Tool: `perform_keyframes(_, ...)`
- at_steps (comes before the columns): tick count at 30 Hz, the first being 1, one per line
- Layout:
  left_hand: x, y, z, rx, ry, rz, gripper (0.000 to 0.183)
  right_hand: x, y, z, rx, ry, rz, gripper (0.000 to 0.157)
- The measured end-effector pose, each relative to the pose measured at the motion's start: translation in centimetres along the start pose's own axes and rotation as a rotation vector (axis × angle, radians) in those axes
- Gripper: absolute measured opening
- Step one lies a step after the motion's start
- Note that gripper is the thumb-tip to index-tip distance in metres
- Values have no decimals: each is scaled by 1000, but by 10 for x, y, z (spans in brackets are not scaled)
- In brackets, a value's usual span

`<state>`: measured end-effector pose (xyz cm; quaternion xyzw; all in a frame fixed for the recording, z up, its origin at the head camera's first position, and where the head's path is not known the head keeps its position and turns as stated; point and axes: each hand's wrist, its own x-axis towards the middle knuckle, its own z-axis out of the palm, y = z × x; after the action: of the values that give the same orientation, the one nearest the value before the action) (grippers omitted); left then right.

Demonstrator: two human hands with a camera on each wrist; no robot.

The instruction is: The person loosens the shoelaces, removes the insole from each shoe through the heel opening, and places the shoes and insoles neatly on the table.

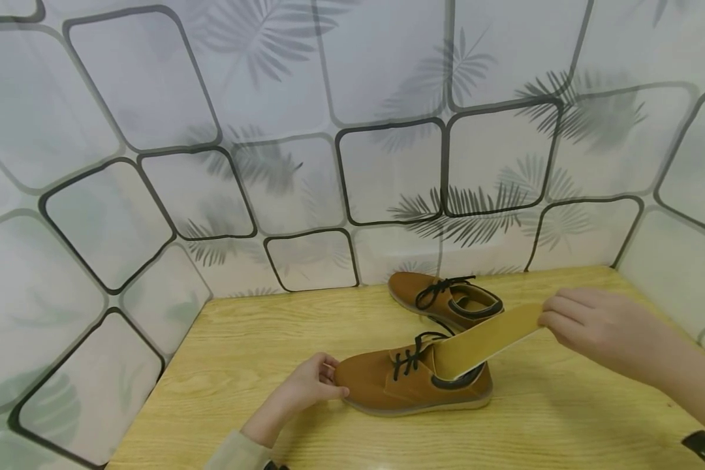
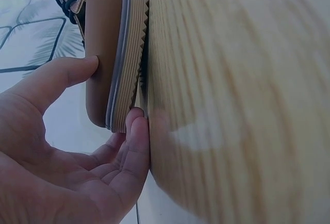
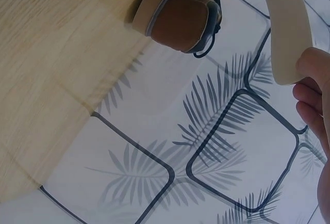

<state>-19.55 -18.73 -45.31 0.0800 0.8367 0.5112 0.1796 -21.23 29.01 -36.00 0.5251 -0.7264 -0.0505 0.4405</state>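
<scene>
A brown lace-up shoe (image 1: 364, 378) lies sideways on the table, toe to the left. My left hand (image 1: 311, 385) grips its toe; in the left wrist view the thumb (image 2: 77, 72) presses the upper and the fingers (image 2: 131, 146) curl at the sole's front end. With my right hand (image 1: 593, 326) I pinch one end of a tan insole (image 1: 493, 336). The insole slants down to the left, its other end at the shoe's opening. In the right wrist view the insole (image 3: 291, 33) hangs between thumb and fingers, its pale face showing.
A second brown shoe (image 1: 414, 287) with black laces stands behind the first, close to the back wall. The wooden table (image 1: 258, 333) meets patterned wall covering (image 1: 393, 173) at the back and both sides.
</scene>
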Motion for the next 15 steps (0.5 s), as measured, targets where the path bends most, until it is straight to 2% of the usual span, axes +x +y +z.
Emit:
perform_keyframes(5, 0, 0, 0, 10, -3, 7, 50, -1, 2, -7, -3, -25, 22, 58)
perform_keyframes(15, 1, 0, 0, 10, 5, -3, 50, -3, 3, -20, -23, -7, 34, 57)
